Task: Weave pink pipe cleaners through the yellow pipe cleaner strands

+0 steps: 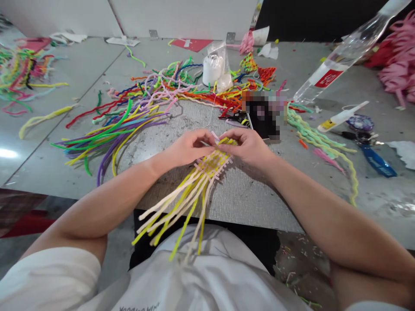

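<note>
Between my two hands is a small woven piece (213, 165) of yellow, cream and pale pink fuzzy cords, with loose yellow and cream strands (181, 205) hanging toward my lap. My left hand (191, 146) pinches the piece's far end, where a pale cord end pokes up by the fingertips. My right hand (248, 147) has its thumb and fingers closed on the far right corner of the piece. The two hands nearly touch. A thin white thread (212, 113) runs over the table just beyond them.
Bunched coloured cords (113, 134) lie to the left and across the back. A white thread spool (212, 71) stands behind. Dark-handled snips (238, 117) lie beyond my right hand. At right are a clear bottle (337, 65), a glue tube (340, 117) and keys (363, 137).
</note>
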